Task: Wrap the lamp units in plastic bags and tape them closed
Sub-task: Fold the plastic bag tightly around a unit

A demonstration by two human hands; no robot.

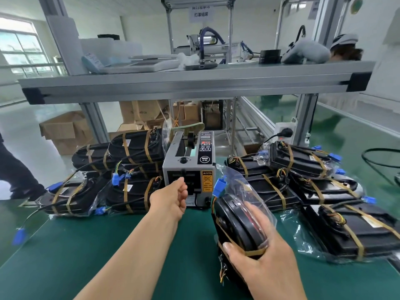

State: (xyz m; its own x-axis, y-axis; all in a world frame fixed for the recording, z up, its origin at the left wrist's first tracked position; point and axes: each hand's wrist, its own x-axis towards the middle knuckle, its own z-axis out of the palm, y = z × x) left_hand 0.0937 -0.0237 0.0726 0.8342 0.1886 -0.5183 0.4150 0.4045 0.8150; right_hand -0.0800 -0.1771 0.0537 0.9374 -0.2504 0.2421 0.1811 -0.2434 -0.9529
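Fingers [256, 213] of the right hand [264, 265] curl over the top of a lamp [236, 224], thumb pressed on its brown band [253, 253]; the lamp stands on edge on the green mat [108, 245], at the right front, inside a clear bag [242, 180] whose loose end sticks up behind; the left hand [172, 200] is at the outlet of the dispenser [188, 163], its fingers [184, 189] curled inward; whether they pinch tape I cannot tell; wrapped lamps [134, 148] lie stacked on both sides of the dispenser.

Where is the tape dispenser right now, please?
Head view: the tape dispenser stands centrally between the left pile and right pile of wrapped lamp units, the left hand at its front.
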